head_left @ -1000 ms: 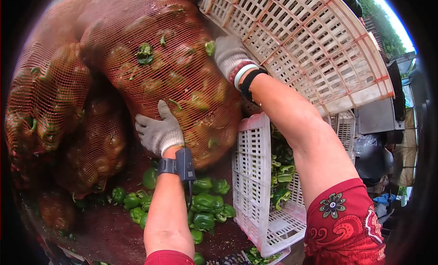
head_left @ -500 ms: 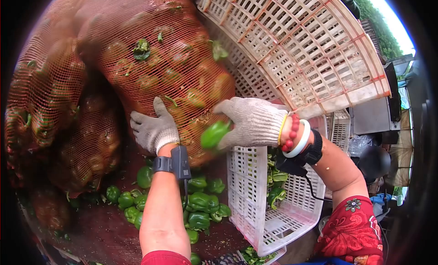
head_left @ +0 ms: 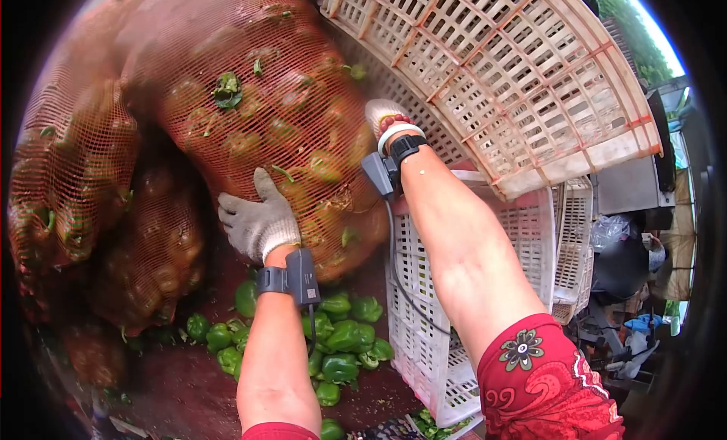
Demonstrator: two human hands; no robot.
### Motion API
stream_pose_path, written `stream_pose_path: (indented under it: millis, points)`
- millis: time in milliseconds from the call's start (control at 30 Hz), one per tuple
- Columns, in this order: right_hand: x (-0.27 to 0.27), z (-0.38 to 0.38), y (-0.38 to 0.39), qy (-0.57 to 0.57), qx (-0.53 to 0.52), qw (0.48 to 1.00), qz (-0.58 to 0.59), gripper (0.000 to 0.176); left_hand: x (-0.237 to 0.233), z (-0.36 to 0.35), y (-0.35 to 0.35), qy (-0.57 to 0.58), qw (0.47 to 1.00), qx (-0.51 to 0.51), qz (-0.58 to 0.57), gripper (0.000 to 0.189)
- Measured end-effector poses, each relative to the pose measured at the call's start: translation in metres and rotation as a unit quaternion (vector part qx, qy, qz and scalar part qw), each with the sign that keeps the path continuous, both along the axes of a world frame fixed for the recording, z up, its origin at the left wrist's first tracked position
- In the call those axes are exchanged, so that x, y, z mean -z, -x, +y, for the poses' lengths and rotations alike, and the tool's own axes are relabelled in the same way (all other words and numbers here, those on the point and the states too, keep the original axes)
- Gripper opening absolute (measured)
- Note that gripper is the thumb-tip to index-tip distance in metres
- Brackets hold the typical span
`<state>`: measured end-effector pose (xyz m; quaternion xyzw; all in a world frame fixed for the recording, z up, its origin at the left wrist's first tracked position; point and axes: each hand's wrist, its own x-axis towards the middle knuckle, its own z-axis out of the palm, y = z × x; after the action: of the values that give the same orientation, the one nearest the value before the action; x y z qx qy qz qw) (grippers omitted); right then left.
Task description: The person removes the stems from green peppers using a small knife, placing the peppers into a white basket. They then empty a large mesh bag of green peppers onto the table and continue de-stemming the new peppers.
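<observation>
A large red mesh sack [head_left: 250, 114] full of green bell peppers stands in front of me. My left hand [head_left: 259, 219], in a grey-white knitted glove, lies against the sack's lower left side with thumb and fingers apart. My right hand [head_left: 384, 113], gloved too, reaches to the sack's right side, by the gap between it and a tilted white crate. Its fingers are hidden, so I cannot see whether they hold anything. Loose green bell peppers [head_left: 342, 338] lie in a heap below the sack.
The tilted white plastic crate [head_left: 522, 92] fills the upper right. Another white crate [head_left: 424, 357] stands under my right arm. More filled mesh sacks [head_left: 76, 160] are at the left, on a dark red surface [head_left: 182, 394]. Stacked crates [head_left: 573, 243] stand farther right.
My right hand has moved up and away, to the sack's right side. The green bell pepper that was at its fingers is out of sight. My left hand stays against the sack.
</observation>
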<state>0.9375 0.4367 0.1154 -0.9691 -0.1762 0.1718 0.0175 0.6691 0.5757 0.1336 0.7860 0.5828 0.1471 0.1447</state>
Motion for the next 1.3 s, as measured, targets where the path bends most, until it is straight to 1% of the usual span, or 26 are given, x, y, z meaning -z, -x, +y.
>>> stream_pose_path:
  millis: [333,533,600,700,933,1033,1167,1300]
  points:
    - [0.036,-0.015,-0.037,-0.018,-0.031,0.999,0.031,0.054,0.001,0.001,0.0,-0.014,1.0,0.003,0.0,0.092]
    - [0.042,-0.018,-0.039,-0.019,-0.033,0.999,0.03,0.054,0.001,0.0,0.0,-0.021,1.0,0.002,-0.004,0.091]
    - [0.037,-0.023,-0.031,-0.012,-0.025,0.999,0.021,0.054,-0.003,0.0,0.0,-0.003,1.0,0.003,-0.003,0.091]
    - [0.026,-0.028,-0.014,-0.005,-0.009,1.0,0.004,0.053,0.001,0.001,-0.001,-0.024,1.0,0.0,0.006,0.09]
    - [-0.012,-0.03,0.034,-0.013,0.033,0.999,-0.04,0.053,0.0,0.001,0.0,-0.015,1.0,0.003,0.001,0.091]
    - [-0.014,-0.038,0.043,-0.018,0.04,0.998,-0.046,0.053,-0.002,0.001,0.0,-0.001,1.0,0.001,0.007,0.091]
    - [0.0,-0.051,0.036,-0.013,0.035,0.999,-0.035,0.053,-0.002,0.0,0.001,0.006,1.0,0.0,-0.005,0.093]
    - [0.039,-0.048,0.005,0.0,-0.004,1.0,-0.031,0.053,-0.004,0.0,0.001,0.013,1.0,0.001,0.001,0.094]
